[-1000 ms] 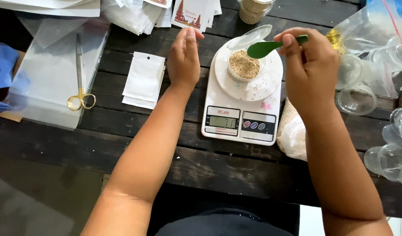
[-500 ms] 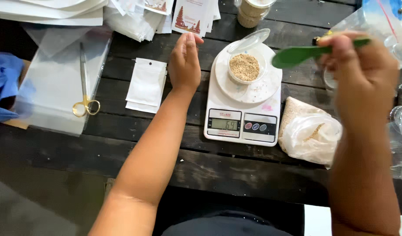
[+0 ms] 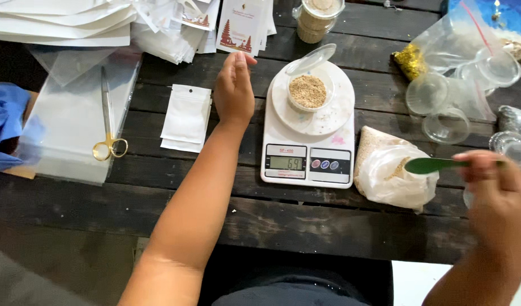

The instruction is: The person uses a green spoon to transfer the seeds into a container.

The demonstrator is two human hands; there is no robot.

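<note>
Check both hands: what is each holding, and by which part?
The right hand holds a green spoon by its handle end, bowl over the open bag of grain. The left hand holds nothing, resting flat beside the scale.

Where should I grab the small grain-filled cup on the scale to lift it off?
Grip the clear cup by its side wall, coming from above with fingers on its left and right. Its hinged lid stands open at the far edge, and the grain fills it nearly to the rim, so keep it level. The left hand rests nearest.
</note>
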